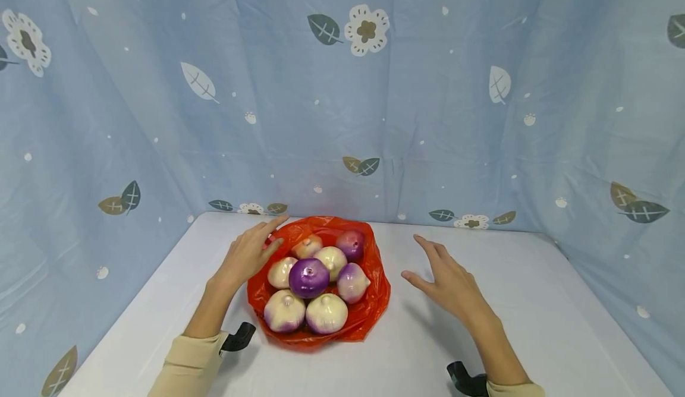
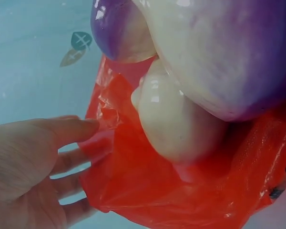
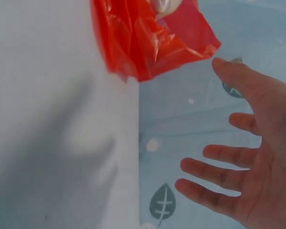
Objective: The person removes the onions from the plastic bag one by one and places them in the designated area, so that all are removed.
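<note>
A red plastic bag (image 1: 377, 302) stands with its mouth spread wide, holding several glossy onions. A deep purple onion (image 1: 309, 278) sits on top in the middle, and pale, purple-tinged ones surround it, such as a white onion (image 1: 327, 314) at the front. At the bag's left rim is my left hand (image 1: 247, 253), thumb and fingers extended. The left wrist view has its fingers (image 2: 69, 164) right at the red film, partly behind it, near a pale onion (image 2: 176, 117). Apart from the bag on the right, my right hand (image 1: 449, 281) hovers over the table with fingers spread, holding nothing.
The bag rests on a white table (image 1: 407, 349). A blue curtain (image 1: 439, 117) printed with leaves and flowers hangs behind the table and along its sides. A black wrist mount (image 1: 238, 337) is on the left arm, another (image 1: 467, 379) on the right.
</note>
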{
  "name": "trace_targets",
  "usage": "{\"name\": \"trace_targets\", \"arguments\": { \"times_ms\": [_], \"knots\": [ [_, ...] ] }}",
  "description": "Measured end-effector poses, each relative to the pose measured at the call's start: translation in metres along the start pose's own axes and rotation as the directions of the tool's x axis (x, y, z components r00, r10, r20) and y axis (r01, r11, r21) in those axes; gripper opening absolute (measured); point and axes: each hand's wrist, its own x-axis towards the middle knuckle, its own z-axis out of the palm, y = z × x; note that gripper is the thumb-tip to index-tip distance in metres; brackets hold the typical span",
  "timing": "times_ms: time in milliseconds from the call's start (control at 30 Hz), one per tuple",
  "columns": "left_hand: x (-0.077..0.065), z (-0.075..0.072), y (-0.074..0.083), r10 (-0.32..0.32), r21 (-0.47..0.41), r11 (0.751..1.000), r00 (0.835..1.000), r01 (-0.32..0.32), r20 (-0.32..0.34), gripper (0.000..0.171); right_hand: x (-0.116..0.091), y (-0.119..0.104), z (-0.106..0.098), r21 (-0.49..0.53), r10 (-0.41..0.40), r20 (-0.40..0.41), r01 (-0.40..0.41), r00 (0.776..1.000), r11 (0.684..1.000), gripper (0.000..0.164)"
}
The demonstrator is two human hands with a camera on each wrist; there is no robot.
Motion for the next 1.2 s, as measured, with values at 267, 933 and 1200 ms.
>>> {"name": "trace_targets", "arguments": {
  "times_ms": [267, 933, 1200],
  "knots": [
    [0.004, 0.004, -0.004, -0.004, -0.038, 0.999, 1.000, 0.004, 0.001, 0.034, 0.007, -0.018, 0.005, 0.014, -0.069, 0.007, 0.069, 0.998, 0.998, 0.077],
    [0.005, 0.007, -0.009, 0.018, -0.049, 0.999, 0.995, -0.023, -0.097, 0.035, 0.010, -0.052, 0.040, 0.110, -0.213, 0.020, 0.210, 0.977, 0.972, 0.069],
    [0.005, 0.006, -0.007, 0.042, -0.023, 0.999, 0.995, -0.044, -0.086, 0.038, 0.010, -0.053, 0.050, 0.153, -0.311, -0.062, 0.317, 0.949, 0.936, 0.066]
  ]
}}
